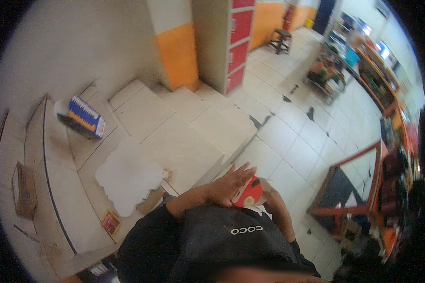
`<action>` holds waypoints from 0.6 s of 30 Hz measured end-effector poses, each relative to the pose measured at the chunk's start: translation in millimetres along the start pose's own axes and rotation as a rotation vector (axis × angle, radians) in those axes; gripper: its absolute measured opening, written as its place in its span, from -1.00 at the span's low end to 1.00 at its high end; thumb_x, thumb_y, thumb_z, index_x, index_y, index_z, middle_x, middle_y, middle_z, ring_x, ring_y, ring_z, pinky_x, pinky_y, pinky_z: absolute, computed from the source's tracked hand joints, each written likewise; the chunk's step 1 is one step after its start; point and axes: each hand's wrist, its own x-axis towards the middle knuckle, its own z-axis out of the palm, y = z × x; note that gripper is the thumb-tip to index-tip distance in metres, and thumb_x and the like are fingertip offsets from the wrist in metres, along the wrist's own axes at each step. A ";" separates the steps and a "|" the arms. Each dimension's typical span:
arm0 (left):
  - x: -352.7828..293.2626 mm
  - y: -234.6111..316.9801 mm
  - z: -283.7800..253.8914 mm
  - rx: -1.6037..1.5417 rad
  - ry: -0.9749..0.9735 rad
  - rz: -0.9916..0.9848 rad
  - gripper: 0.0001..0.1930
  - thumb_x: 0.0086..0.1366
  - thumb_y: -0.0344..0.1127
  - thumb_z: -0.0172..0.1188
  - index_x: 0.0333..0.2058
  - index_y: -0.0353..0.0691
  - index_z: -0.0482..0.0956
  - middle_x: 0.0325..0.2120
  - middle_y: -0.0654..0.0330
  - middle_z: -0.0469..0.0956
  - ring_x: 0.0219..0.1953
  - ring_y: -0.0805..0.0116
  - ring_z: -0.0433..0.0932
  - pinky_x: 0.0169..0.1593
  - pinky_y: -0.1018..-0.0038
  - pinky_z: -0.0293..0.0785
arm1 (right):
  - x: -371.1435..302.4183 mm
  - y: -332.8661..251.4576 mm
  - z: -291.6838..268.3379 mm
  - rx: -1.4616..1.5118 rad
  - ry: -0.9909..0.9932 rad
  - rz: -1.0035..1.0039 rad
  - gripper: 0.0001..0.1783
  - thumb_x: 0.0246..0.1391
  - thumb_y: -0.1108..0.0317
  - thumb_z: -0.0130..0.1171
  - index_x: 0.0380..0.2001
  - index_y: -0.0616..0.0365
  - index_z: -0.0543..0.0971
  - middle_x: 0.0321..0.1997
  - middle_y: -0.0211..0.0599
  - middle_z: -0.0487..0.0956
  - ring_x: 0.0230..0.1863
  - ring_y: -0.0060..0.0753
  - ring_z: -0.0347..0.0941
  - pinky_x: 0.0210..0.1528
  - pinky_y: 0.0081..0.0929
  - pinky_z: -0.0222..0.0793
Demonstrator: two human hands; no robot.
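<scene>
In front of my chest I hold a small red object [251, 193] with white and yellow patches. My left hand [231, 183] lies over its left side with the fingers stretched out and pressed on it. My right hand [267, 187] reaches it from the right and is mostly hidden behind it; only the forearm and a bit of the hand show. My dark shirt fills the lower middle of the view.
Pale tiled steps [184, 141] rise to the left. On them lie a white ragged-edged sheet [127, 177], a blue and white box [86, 115], a small red-framed card [111, 222] and a cardboard box [23, 188]. Red lockers [238, 42], a stool [281, 40] and a wooden-framed table [359, 188] stand around.
</scene>
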 end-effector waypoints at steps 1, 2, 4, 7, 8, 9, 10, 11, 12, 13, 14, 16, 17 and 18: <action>-3.9 -3.3 -5.8 -0.003 0.072 -0.029 0.18 -0.20 0.05 0.35 0.23 -0.20 -0.30 0.23 -0.10 -0.20 0.28 -0.16 -0.33 0.20 -0.12 -0.39 | 22.6 40.0 -23.9 -0.060 -0.051 -0.048 -0.46 -0.09 0.25 0.17 -0.01 0.16 0.33 -0.08 -0.06 0.46 -0.09 -0.10 0.40 -0.05 -0.29 0.31; -12.3 -9.7 -10.2 -0.003 0.150 -0.065 0.21 -0.22 0.09 0.35 0.23 -0.20 -0.33 0.24 -0.10 -0.23 0.28 -0.17 -0.35 0.19 -0.13 -0.41 | 47.5 57.5 -39.7 -0.105 -0.090 -0.062 -0.51 -0.09 0.28 0.16 -0.05 0.18 0.37 -0.11 -0.10 0.48 -0.13 -0.14 0.43 -0.09 -0.32 0.34; -26.3 -15.7 -22.7 0.008 0.322 -0.141 0.23 -0.26 0.18 0.34 0.24 -0.20 -0.29 0.25 -0.07 -0.23 0.27 -0.20 -0.35 0.19 -0.15 -0.41 | 91.6 85.0 -62.0 -0.164 -0.123 -0.058 -0.60 -0.07 0.36 0.12 -0.11 0.22 0.43 -0.15 -0.20 0.51 -0.17 -0.27 0.47 -0.16 -0.41 0.38; -57.4 -24.1 -32.8 0.295 0.469 -0.465 0.14 -0.21 0.17 0.32 0.23 -0.21 -0.18 0.24 -0.09 -0.21 0.26 -0.22 -0.29 0.18 -0.17 -0.36 | 141.2 57.9 -53.8 -0.988 -0.133 -0.371 -0.76 -0.10 0.32 0.18 -0.35 0.25 0.55 -0.36 -0.35 0.56 -0.29 -0.42 0.50 -0.28 -0.44 0.38; -67.8 -24.2 -37.3 0.448 0.475 -0.595 0.05 -0.18 0.14 0.31 0.20 -0.22 -0.04 0.24 -0.07 -0.16 0.25 -0.22 -0.21 0.18 -0.19 -0.28 | 161.3 62.2 -46.0 -0.403 -0.191 -0.243 -0.72 -0.08 0.30 0.16 -0.30 0.25 0.53 -0.33 -0.29 0.56 -0.27 -0.36 0.49 -0.26 -0.41 0.39; -80.9 -21.6 -40.1 0.503 0.519 -0.810 0.03 -0.17 0.13 0.31 0.20 -0.23 -0.03 0.23 -0.08 -0.16 0.25 -0.22 -0.20 0.18 -0.18 -0.26 | 180.5 53.3 -31.6 -0.093 -0.236 -0.107 -0.67 -0.05 0.27 0.14 -0.23 0.25 0.48 -0.27 -0.20 0.54 -0.24 -0.28 0.48 -0.23 -0.36 0.39; -94.8 -17.7 -41.4 0.550 0.561 -1.026 0.02 -0.16 0.12 0.30 0.19 -0.24 -0.01 0.23 -0.09 -0.15 0.25 -0.22 -0.19 0.18 -0.16 -0.24 | 199.8 43.9 -16.4 0.213 -0.248 0.033 -0.61 -0.02 0.25 0.12 -0.16 0.25 0.43 -0.22 -0.12 0.52 -0.20 -0.19 0.46 -0.19 -0.30 0.40; -106.9 -14.2 -44.4 0.601 0.591 -1.235 0.00 -0.15 0.11 0.30 0.19 -0.25 0.01 0.23 -0.10 -0.14 0.24 -0.22 -0.17 0.18 -0.15 -0.22 | 218.9 19.2 9.4 0.268 -0.242 0.152 -0.53 0.00 0.21 0.10 -0.06 0.25 0.36 -0.14 -0.02 0.48 -0.15 -0.09 0.44 -0.13 -0.22 0.39; -117.9 -9.9 -46.6 0.593 0.592 -1.373 -0.01 -0.13 0.10 0.29 0.18 -0.26 0.01 0.22 -0.12 -0.14 0.24 -0.23 -0.17 0.19 -0.14 -0.20 | 248.5 17.7 21.7 0.056 -0.393 0.008 -0.47 0.04 0.19 0.05 0.03 0.24 0.24 -0.07 0.05 0.42 -0.10 -0.02 0.40 -0.08 -0.14 0.36; -128.2 -1.7 -51.2 0.587 0.592 -1.516 -0.03 -0.11 0.09 0.28 0.18 -0.28 0.01 0.22 -0.14 -0.13 0.24 -0.24 -0.17 0.19 -0.13 -0.18 | 263.1 -2.6 44.1 0.095 -0.454 0.038 -0.43 0.08 0.18 -0.01 0.09 0.23 0.16 -0.01 0.07 0.37 -0.06 0.01 0.37 -0.04 -0.10 0.34; -134.4 2.7 -48.8 0.575 0.596 -1.653 -0.04 -0.09 0.08 0.27 0.18 -0.29 0.02 0.22 -0.15 -0.13 0.24 -0.25 -0.17 0.19 -0.12 -0.16 | 276.0 -24.1 65.5 0.132 -0.507 0.074 -0.39 0.12 0.17 -0.07 0.15 0.22 0.07 0.04 0.08 0.32 -0.02 0.03 0.34 0.00 -0.06 0.31; -143.7 6.2 -40.3 0.454 0.552 -1.770 -0.08 -0.04 0.08 0.22 0.18 -0.32 0.01 0.21 -0.18 -0.12 0.23 -0.26 -0.15 0.19 -0.10 -0.12 | 250.2 -73.9 113.1 0.383 -0.579 0.256 -0.39 0.14 0.20 -0.11 0.19 0.19 0.02 0.09 0.01 0.29 0.03 -0.01 0.31 0.03 -0.07 0.30; -147.5 5.5 -34.7 0.392 0.526 -1.823 -0.09 -0.02 0.08 0.20 0.18 -0.33 0.01 0.20 -0.20 -0.11 0.23 -0.27 -0.14 0.19 -0.08 -0.11 | 242.4 -83.2 125.1 0.360 -0.691 0.216 -0.40 0.13 0.23 -0.10 0.19 0.17 0.02 0.11 -0.04 0.28 0.05 -0.03 0.29 0.04 -0.08 0.31; -151.7 4.2 -26.5 0.440 0.502 -1.826 -0.11 0.01 0.08 0.18 0.17 -0.34 0.01 0.20 -0.20 -0.10 0.22 -0.27 -0.12 0.19 -0.07 -0.08 | 238.9 -87.2 133.0 0.335 -0.803 0.178 -0.40 0.12 0.26 -0.10 0.19 0.15 0.03 0.14 -0.08 0.27 0.08 -0.05 0.28 0.05 -0.10 0.32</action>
